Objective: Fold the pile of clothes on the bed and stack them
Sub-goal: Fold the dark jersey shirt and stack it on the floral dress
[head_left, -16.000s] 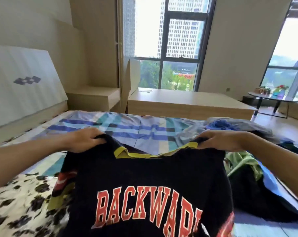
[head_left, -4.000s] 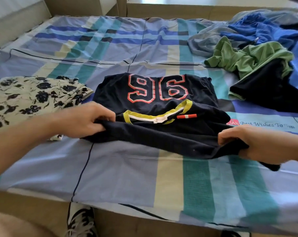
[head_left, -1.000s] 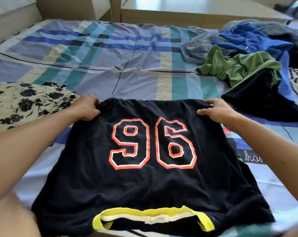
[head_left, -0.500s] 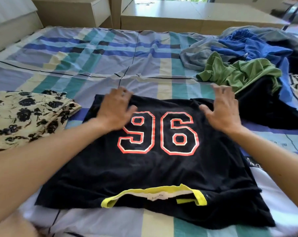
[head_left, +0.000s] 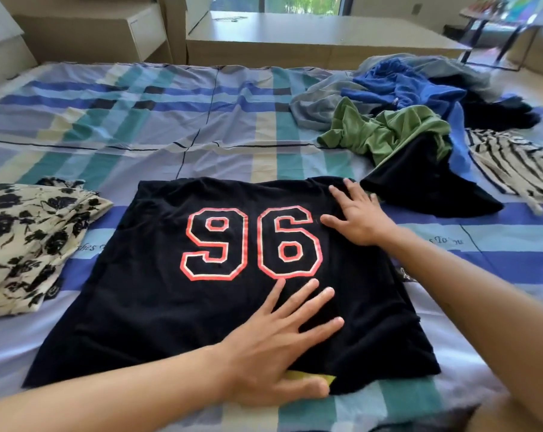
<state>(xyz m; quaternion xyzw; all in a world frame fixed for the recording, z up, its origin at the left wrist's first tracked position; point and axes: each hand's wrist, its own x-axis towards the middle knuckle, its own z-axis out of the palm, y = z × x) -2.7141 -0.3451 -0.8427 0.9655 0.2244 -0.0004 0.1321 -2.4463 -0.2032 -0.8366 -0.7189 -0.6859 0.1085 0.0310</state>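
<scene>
A black shirt [head_left: 157,294] with a red-and-white "96" lies flat on the bed, folded into a rough rectangle. My left hand [head_left: 279,344] rests flat on its near edge, fingers spread, covering the yellow collar. My right hand [head_left: 357,216] lies flat on the shirt's far right corner, fingers apart. A folded cream garment with black flowers [head_left: 23,241] sits to the left of the shirt. The unfolded pile [head_left: 398,132] of green, blue, grey, black and striped clothes is at the right.
The bed carries a striped blue, teal and cream sheet [head_left: 170,126]. Wooden furniture [head_left: 310,42] stands beyond the far edge, and a dark side table [head_left: 497,23] is at the far right. The bed's near edge is just below my arms.
My left hand slid from the shirt's far left corner down to its near edge over the collar. My right hand stayed near the far right corner, pressed flat.
</scene>
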